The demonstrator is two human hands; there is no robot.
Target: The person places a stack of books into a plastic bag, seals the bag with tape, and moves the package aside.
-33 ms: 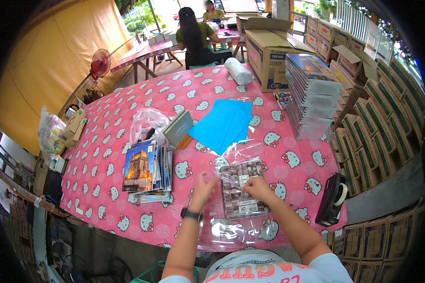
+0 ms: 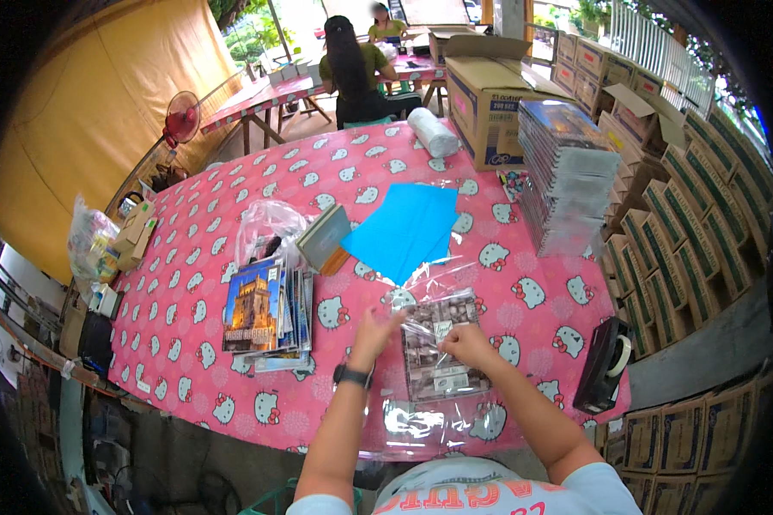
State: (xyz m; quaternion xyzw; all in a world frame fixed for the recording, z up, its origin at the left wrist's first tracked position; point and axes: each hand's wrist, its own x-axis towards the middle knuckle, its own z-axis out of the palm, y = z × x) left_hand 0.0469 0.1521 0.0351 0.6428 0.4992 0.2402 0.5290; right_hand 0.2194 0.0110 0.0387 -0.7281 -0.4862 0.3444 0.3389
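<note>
A notebook [image 2: 423,365] with a grey photo-collage cover lies on the pink table in front of me, under and around a sheet of clear plastic film [image 2: 416,422]. My right hand [image 2: 470,345] is closed over the notebook's right half, its fingers pinching the film. Just left of the notebook, my left hand [image 2: 374,335] hovers with fingers apart, close to the film's edge; a dark watch circles that wrist. Blue sheets [image 2: 408,227] lie beyond the notebook. A stack of picture-covered notebooks [image 2: 253,309] sits to the left, beside a small thick book [image 2: 325,240].
At right are a black tape dispenser [image 2: 601,365], a tall stack of wrapped notebooks [image 2: 567,180] and an open cardboard box [image 2: 489,112]. A white plastic roll [image 2: 434,131] lies at the far edge. Many cartons [image 2: 687,232] line the right side. Two people sit at a farther table.
My left hand has shifted slightly, and its fingers are now spread wider. The right hand keeps its place on the film over the notebook.
</note>
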